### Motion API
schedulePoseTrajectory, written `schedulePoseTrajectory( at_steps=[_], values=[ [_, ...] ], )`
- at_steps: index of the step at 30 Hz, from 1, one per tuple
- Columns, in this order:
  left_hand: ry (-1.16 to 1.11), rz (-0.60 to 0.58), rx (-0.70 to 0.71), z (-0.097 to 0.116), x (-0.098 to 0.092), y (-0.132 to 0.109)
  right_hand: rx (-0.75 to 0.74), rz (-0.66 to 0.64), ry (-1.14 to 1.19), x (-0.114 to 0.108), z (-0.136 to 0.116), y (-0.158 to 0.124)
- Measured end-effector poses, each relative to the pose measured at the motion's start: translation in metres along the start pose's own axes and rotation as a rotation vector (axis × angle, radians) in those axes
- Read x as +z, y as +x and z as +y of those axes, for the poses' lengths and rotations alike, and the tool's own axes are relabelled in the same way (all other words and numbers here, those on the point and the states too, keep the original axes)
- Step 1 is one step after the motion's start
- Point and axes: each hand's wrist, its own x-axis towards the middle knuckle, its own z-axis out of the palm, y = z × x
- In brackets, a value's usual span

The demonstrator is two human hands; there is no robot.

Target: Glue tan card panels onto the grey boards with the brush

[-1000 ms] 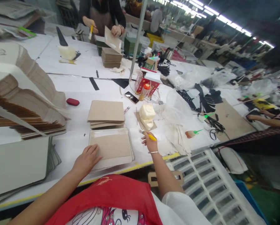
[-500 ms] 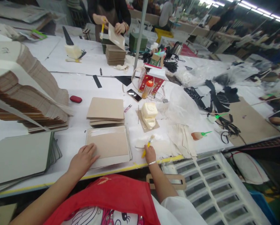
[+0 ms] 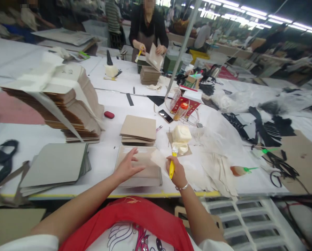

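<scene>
One yellow-handled brush (image 3: 172, 169) is in the right hand (image 3: 177, 171), whose fingers are clenched around the handle, its bristles pointing toward the far edge of the bench (image 3: 110, 134). One thin pale sheet (image 3: 158, 157), blurred, stretches from above the near board stack (image 3: 154, 171) to the right fingers; whether they pinch it as well cannot be told. The left hand (image 3: 127, 166) is released, its fingers spread over the left half of that same stack; contact is unclear.

The near board stack lies close to the bench's near edge. Just behind it sits a second beige stack (image 3: 138, 126), making two in the middle. Toward the left lie one pile of grey boards (image 3: 55, 164) by the near edge and one strapped cardboard bundle (image 3: 79, 104) behind it.

Beyond the right hand, one whitish container (image 3: 182, 134) rests on one cardboard piece (image 3: 189, 150). Farther back are one phone (image 3: 165, 116), one orange-lidded jar (image 3: 180, 112) and one red case (image 3: 109, 114); to the right, one green-nozzled bottle (image 3: 238, 170).

Across the way, one co-worker (image 3: 147, 31) shows two hands, one with another yellow brush (image 3: 139, 55), the other at one board (image 3: 155, 57).
</scene>
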Motion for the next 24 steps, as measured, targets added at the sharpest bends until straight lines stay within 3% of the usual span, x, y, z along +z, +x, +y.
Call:
schedulePoseTrajectory(
  at_steps=[4,6,9,14,20,24],
  values=[
    [-0.529,-0.193,-0.27,0.01,0.002,0.017,-0.051,-0.161,0.091,0.012,-0.045,0.02],
    [-0.65,-0.133,-0.346,0.001,-0.007,0.017,-0.051,-0.248,0.086,0.022,-0.051,0.025],
    [-0.731,0.058,-0.461,-0.022,-0.023,0.009,-0.016,-0.336,0.08,0.032,-0.046,0.029],
    [-0.653,0.207,-0.544,-0.048,-0.037,0.003,0.07,-0.269,0.097,0.038,-0.03,0.037],
    [-0.387,0.256,-0.51,-0.047,-0.039,0.005,0.147,-0.145,0.108,0.048,-0.022,0.045],
    [-0.262,0.287,-0.531,-0.05,-0.039,0.007,0.134,-0.181,0.003,0.051,-0.02,0.043]
  ],
)
